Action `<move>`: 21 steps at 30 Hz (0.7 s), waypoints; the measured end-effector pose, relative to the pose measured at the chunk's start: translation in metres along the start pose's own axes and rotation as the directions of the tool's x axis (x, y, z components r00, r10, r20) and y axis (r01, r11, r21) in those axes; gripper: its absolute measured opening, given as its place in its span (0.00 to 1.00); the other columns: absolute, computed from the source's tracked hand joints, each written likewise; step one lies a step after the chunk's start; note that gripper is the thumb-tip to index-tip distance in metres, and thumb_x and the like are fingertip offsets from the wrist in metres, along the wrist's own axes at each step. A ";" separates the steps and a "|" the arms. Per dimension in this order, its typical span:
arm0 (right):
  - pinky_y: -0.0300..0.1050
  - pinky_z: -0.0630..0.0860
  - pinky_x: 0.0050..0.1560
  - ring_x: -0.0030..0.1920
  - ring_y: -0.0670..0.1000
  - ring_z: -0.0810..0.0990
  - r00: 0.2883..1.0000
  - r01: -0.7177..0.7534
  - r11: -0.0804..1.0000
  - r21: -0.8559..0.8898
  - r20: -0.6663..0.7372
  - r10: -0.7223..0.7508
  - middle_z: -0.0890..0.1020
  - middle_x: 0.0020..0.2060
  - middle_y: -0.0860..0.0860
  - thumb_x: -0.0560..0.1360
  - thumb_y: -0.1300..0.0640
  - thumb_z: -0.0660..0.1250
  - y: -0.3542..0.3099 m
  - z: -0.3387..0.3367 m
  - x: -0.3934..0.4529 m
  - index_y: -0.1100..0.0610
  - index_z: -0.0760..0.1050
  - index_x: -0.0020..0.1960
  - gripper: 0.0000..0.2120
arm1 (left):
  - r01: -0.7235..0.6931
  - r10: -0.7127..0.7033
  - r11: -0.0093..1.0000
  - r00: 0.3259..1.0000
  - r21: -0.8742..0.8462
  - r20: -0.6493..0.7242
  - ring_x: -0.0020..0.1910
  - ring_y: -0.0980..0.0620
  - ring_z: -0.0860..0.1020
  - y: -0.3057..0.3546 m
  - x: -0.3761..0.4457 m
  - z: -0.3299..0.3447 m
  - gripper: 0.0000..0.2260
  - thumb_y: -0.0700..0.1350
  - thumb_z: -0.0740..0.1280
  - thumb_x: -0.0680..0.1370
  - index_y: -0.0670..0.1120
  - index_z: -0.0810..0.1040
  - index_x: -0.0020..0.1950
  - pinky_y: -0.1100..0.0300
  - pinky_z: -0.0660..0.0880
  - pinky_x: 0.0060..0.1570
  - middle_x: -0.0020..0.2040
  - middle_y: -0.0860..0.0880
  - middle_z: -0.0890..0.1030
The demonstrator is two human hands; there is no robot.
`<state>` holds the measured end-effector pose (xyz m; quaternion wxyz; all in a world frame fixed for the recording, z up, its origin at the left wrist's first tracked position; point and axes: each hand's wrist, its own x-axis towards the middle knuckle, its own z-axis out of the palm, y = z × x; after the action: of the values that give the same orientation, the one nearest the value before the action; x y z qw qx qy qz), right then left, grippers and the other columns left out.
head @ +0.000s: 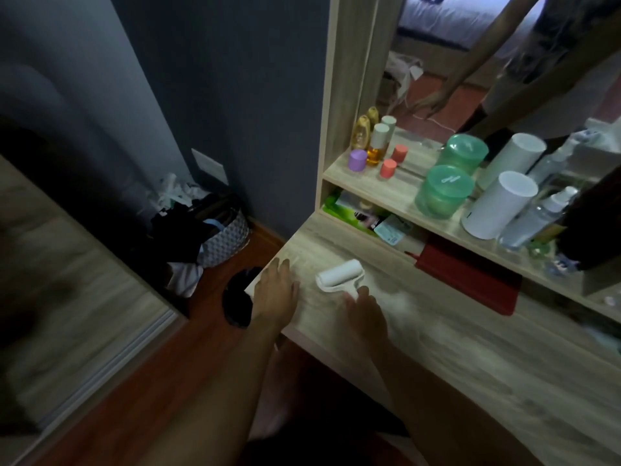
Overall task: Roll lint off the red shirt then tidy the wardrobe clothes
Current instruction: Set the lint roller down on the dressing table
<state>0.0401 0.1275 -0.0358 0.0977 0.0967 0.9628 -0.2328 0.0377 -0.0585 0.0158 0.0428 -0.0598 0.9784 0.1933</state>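
White lint roller (340, 276) handle: right hand (364, 307) grips | left hand (275, 290) flat, fingers straight, on desk (470, 358)

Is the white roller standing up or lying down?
Lying down. The lint roller lies on its side on the desk, with the right hand at its handle.

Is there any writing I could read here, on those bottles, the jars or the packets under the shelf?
None can be read.
Packets in the cubby: printing shows, too blurred.
Green jar lid: raised mark, illegible.
Clear bottle: label too blurred.
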 end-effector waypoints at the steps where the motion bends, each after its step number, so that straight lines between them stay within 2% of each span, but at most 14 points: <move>1: 0.52 0.75 0.52 0.54 0.60 0.79 1.000 -0.020 0.999 -0.025 -0.014 0.020 0.78 0.54 0.59 0.80 0.43 0.54 0.001 0.000 0.001 0.59 0.67 0.64 0.21 | 0.002 -0.002 1.000 1.000 0.007 0.013 0.74 0.43 0.61 -0.001 0.001 0.001 0.25 0.51 0.58 0.81 0.43 0.58 0.75 0.49 0.65 0.69 0.76 0.41 0.58; 5: 0.52 0.74 0.51 0.53 0.58 0.78 0.996 -0.034 0.986 -0.163 -0.089 0.019 0.78 0.54 0.58 0.80 0.42 0.55 -0.001 0.005 0.000 0.59 0.70 0.62 0.22 | -0.015 0.014 1.000 0.999 0.014 0.031 0.75 0.43 0.57 -0.002 0.004 0.004 0.26 0.50 0.58 0.80 0.43 0.56 0.76 0.49 0.59 0.73 0.77 0.40 0.56; 7: 0.52 0.74 0.52 0.55 0.58 0.76 0.994 -0.052 0.985 -0.166 -0.104 0.035 0.77 0.55 0.58 0.79 0.44 0.57 -0.004 0.005 0.002 0.59 0.70 0.62 0.21 | -0.020 0.020 0.999 0.999 0.028 0.027 0.76 0.43 0.55 -0.003 0.005 0.003 0.26 0.50 0.57 0.81 0.43 0.55 0.76 0.49 0.56 0.74 0.77 0.41 0.54; 9: 0.55 0.74 0.54 0.57 0.61 0.76 0.984 -0.042 0.992 -0.118 -0.179 0.020 0.76 0.58 0.61 0.76 0.48 0.65 -0.009 0.002 0.003 0.61 0.71 0.63 0.22 | -0.012 0.011 0.999 1.000 0.046 0.017 0.77 0.43 0.53 -0.006 0.005 0.000 0.26 0.50 0.57 0.81 0.43 0.54 0.76 0.49 0.55 0.74 0.78 0.42 0.53; 11: 0.60 0.73 0.59 0.61 0.64 0.75 0.962 0.053 0.989 -0.137 -0.257 -0.087 0.74 0.62 0.64 0.71 0.51 0.71 -0.016 0.000 0.005 0.64 0.71 0.65 0.27 | 0.006 -0.006 0.998 1.000 0.055 0.003 0.77 0.43 0.52 -0.014 0.006 -0.007 0.26 0.51 0.56 0.81 0.44 0.54 0.77 0.48 0.54 0.74 0.78 0.42 0.52; 12: 0.61 0.73 0.61 0.63 0.64 0.74 0.948 0.117 0.980 -0.162 -0.276 -0.158 0.73 0.64 0.65 0.71 0.51 0.70 -0.021 -0.001 0.007 0.64 0.70 0.66 0.28 | 0.018 -0.018 0.998 1.000 0.058 -0.003 0.77 0.44 0.52 -0.020 0.006 -0.011 0.26 0.51 0.56 0.81 0.44 0.54 0.77 0.48 0.54 0.75 0.78 0.43 0.52; 14: 0.62 0.72 0.63 0.64 0.63 0.74 0.920 0.238 0.947 -0.217 -0.264 -0.291 0.74 0.64 0.64 0.75 0.47 0.62 -0.041 -0.004 0.011 0.64 0.70 0.67 0.27 | 0.052 -0.051 0.997 0.999 0.060 -0.011 0.77 0.45 0.51 -0.037 0.004 -0.021 0.26 0.50 0.55 0.81 0.44 0.53 0.77 0.49 0.52 0.75 0.79 0.43 0.51; 16: 0.63 0.70 0.64 0.66 0.62 0.73 0.907 0.325 0.911 -0.252 -0.190 -0.376 0.74 0.65 0.63 0.76 0.45 0.54 -0.071 -0.001 0.015 0.63 0.71 0.67 0.28 | 0.098 -0.097 0.995 0.995 0.036 -0.028 0.78 0.45 0.50 -0.060 0.001 -0.033 0.26 0.50 0.54 0.82 0.44 0.54 0.77 0.49 0.51 0.75 0.79 0.44 0.51; 19: 0.62 0.62 0.71 0.72 0.60 0.67 0.891 0.428 0.866 -0.257 -0.037 -0.452 0.71 0.70 0.60 0.76 0.42 0.46 -0.126 0.013 0.013 0.62 0.67 0.72 0.33 | 0.174 -0.171 0.984 0.981 0.027 -0.088 0.77 0.45 0.51 -0.104 -0.011 -0.058 0.26 0.52 0.53 0.82 0.41 0.54 0.77 0.49 0.51 0.75 0.78 0.43 0.53; 21: 0.60 0.59 0.72 0.74 0.59 0.63 0.854 0.506 0.816 -0.279 0.032 -0.519 0.68 0.72 0.57 0.77 0.41 0.45 -0.166 0.027 0.006 0.61 0.63 0.74 0.34 | 0.240 -0.237 0.970 0.966 0.026 -0.105 0.77 0.45 0.51 -0.138 -0.022 -0.079 0.27 0.52 0.53 0.82 0.40 0.52 0.78 0.50 0.50 0.76 0.78 0.42 0.53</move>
<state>0.0001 -0.0289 0.0106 0.0220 -0.1751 0.9781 -0.1108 0.0734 -0.2130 0.0391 0.0175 -0.1859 0.9685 0.1645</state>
